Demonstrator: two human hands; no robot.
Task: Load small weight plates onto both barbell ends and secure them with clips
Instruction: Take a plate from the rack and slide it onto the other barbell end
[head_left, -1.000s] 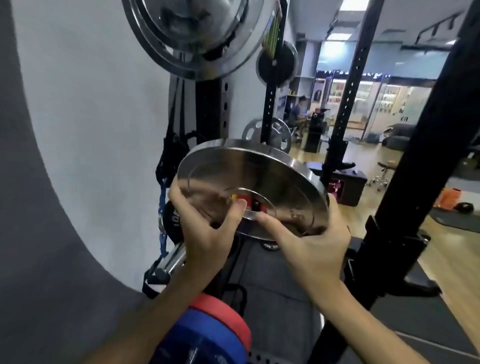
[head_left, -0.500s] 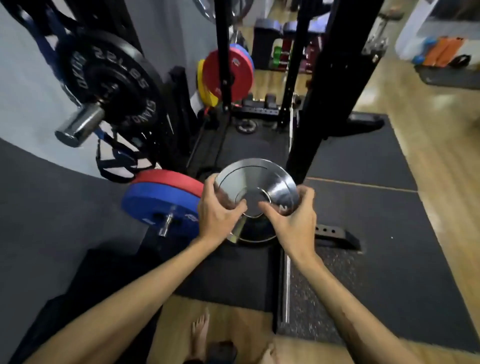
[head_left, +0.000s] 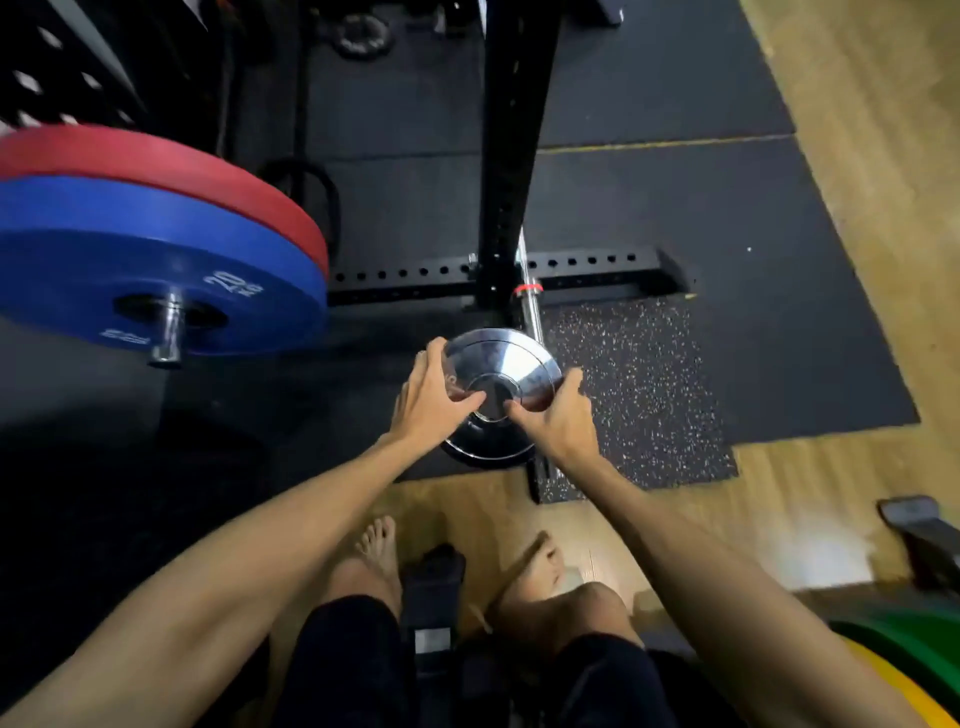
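While gripped: chrome plate (head_left: 511, 364), both hands.

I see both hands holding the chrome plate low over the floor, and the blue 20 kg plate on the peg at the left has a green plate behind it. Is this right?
Not fully. The head view shows the plate behind the blue 20 kg plate is red, not green. The rest is right: the left hand and right hand hold the chrome plate low over the floor.

Two bare forearms run up from the lower corners — no sleeves, watch or bands on either wrist. The left hand (head_left: 431, 397) and right hand (head_left: 558, 421) wear no gloves or rings. Dark, knee-length fabric shorts (head_left: 353, 665) cover the thighs — knees, shins and both feet (head_left: 376, 543) bare, without shoes.
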